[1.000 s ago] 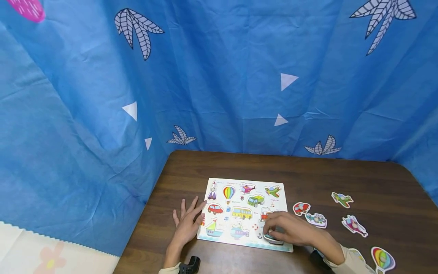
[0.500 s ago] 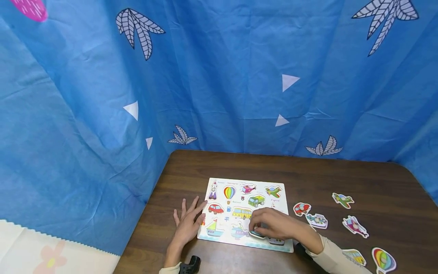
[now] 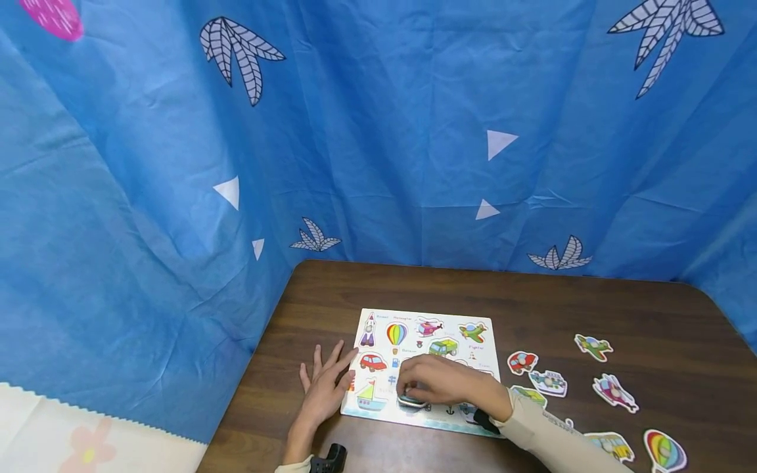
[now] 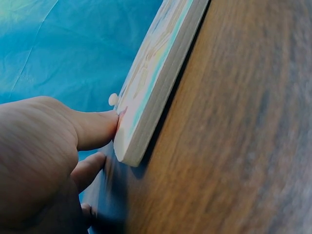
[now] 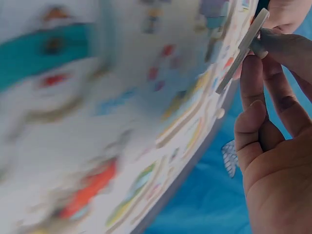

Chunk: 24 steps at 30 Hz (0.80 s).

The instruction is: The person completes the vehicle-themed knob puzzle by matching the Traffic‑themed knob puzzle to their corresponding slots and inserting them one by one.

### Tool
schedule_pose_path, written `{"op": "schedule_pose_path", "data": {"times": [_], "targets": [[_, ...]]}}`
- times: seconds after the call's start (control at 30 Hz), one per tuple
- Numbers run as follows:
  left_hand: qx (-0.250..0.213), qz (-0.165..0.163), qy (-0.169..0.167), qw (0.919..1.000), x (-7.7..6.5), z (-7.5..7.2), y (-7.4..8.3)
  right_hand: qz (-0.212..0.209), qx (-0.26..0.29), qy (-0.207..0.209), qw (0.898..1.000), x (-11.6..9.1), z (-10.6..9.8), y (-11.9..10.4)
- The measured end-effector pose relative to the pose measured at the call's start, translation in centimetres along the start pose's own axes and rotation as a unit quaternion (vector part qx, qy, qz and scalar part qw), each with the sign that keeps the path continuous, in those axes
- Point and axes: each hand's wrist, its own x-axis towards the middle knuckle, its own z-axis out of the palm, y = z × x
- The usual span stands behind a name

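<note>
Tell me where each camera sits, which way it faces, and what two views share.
Head: worn on the head, facing forward and down at the puzzle board, table and blue curtain; left hand, right hand and sleeves show.
Left wrist: worn there, looking past the left hand's thumb at the board's corner.
Right wrist: worn there, looking at the right hand pinching a puzzle piece over the partly blurred board.
Shared: head and right wrist both show the right hand and board.

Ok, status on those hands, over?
Right fingers pinch knobbed puzzle piece. Left fingers touch puzzle board near left edge. Right hand obscures part of it.
</note>
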Motion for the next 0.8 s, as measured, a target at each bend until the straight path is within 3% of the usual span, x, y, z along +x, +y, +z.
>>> {"op": "schedule_pose_path", "data": {"times": [0.13, 0.4, 0.8], "targets": [[0.0, 0.011, 0.005, 0.9999, 0.1, -0.1, 0.0, -0.001, -0.024, -0.016, 1.0, 2.2, -0.1, -0.5], [0.005, 0.001, -0.007, 1.0, 0.1, -0.1, 0.0, -0.014, -0.032, -0.032, 0.999, 5.1, 0.6, -1.4], [0.01, 0.018, 0.006, 0.9998, 0.0, 0.0, -0.1, -0.019, -0.08, -0.052, 0.995, 6.5, 2.2, -1.6]]}}
